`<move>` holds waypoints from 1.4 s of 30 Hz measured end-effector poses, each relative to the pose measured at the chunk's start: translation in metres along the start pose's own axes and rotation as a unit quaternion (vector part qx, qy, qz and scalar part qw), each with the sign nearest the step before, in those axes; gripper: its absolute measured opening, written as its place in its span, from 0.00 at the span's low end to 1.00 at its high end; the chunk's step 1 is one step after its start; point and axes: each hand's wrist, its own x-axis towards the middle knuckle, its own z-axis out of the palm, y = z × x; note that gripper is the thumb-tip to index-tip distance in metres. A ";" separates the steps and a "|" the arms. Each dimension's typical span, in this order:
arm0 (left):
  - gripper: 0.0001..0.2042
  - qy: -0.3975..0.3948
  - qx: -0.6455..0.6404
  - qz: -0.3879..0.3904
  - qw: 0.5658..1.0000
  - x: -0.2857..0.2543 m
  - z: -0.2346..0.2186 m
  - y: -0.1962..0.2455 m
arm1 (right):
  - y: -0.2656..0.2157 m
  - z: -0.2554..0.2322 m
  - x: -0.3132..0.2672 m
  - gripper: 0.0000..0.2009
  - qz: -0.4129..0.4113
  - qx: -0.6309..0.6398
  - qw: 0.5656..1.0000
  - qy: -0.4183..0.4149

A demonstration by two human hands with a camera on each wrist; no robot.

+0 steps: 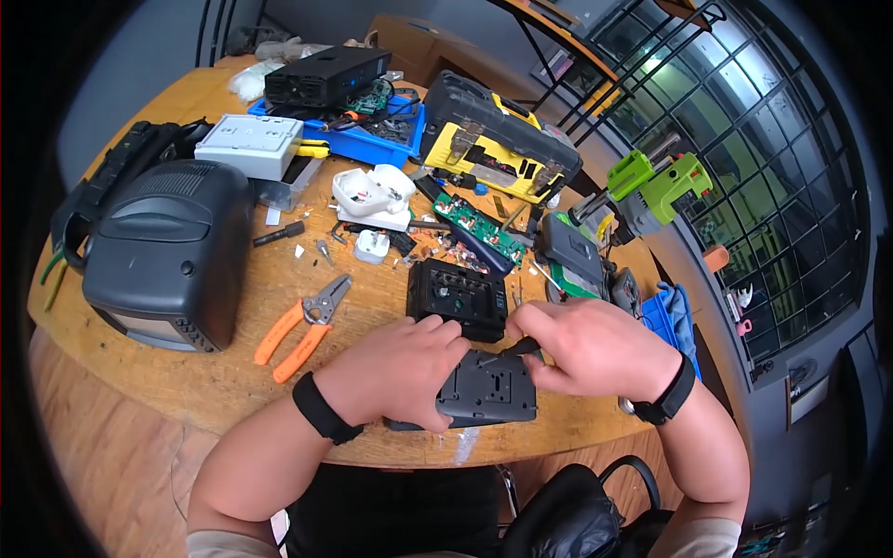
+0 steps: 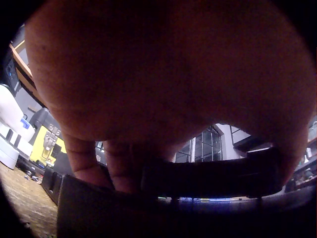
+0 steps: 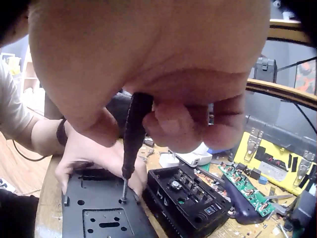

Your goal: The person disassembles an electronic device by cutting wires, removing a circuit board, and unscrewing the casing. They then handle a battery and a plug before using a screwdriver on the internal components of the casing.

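A flat black plastic casing (image 1: 488, 398), with screw holes and slots in its face, lies near the table's front edge. My left hand (image 1: 395, 367) grips its left end, fingers at the far edge and thumb at the near one. In my right hand (image 1: 600, 349) is a black-handled screwdriver (image 3: 134, 134), held between thumb and fingers. It stands steeply over the casing, its metal tip in a hole near the far edge. Just beyond the casing sits an open black housing (image 1: 456, 296) with metal contacts inside.
Orange-handled cutters (image 1: 302, 327) lie left of my left hand, near a dark boxy device (image 1: 172, 256). Behind are white plastic parts (image 1: 372, 191), a green circuit board (image 1: 479, 230), small scraps, a blue tray (image 1: 358, 144) and a yellow-black toolbox (image 1: 502, 139). Power tools (image 1: 642, 186) stand at right.
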 end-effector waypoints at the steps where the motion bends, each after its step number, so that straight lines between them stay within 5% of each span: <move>1: 0.29 0.001 0.000 0.000 1.000 0.000 -0.001 -0.001 | 0.001 0.000 0.000 0.11 -0.002 -0.008 1.000 -0.011; 5: 0.33 -0.019 0.001 -0.004 1.000 0.001 -0.001 0.000 | 0.016 0.003 -0.002 0.12 -0.015 -0.110 0.993 -0.043; 8: 0.33 -0.016 0.005 -0.005 1.000 0.001 -0.001 -0.001 | 0.000 0.002 -0.003 0.12 0.023 -0.003 1.000 -0.008; 12: 0.34 -0.022 -0.001 -0.008 1.000 0.001 -0.002 0.000 | 0.006 0.004 -0.005 0.12 -0.022 0.002 1.000 0.004; 14: 0.34 -0.026 -0.001 -0.008 1.000 0.002 -0.002 0.000 | 0.006 -0.001 -0.003 0.15 0.003 -0.091 0.993 -0.073; 17: 0.34 -0.030 0.000 -0.011 0.999 0.001 -0.001 0.001 | 0.002 0.007 -0.002 0.12 -0.002 -0.041 0.999 0.022; 42: 0.33 -0.032 0.014 -0.009 0.999 0.002 -0.002 0.001 | 0.004 0.007 -0.002 0.13 -0.001 -0.049 0.998 -0.036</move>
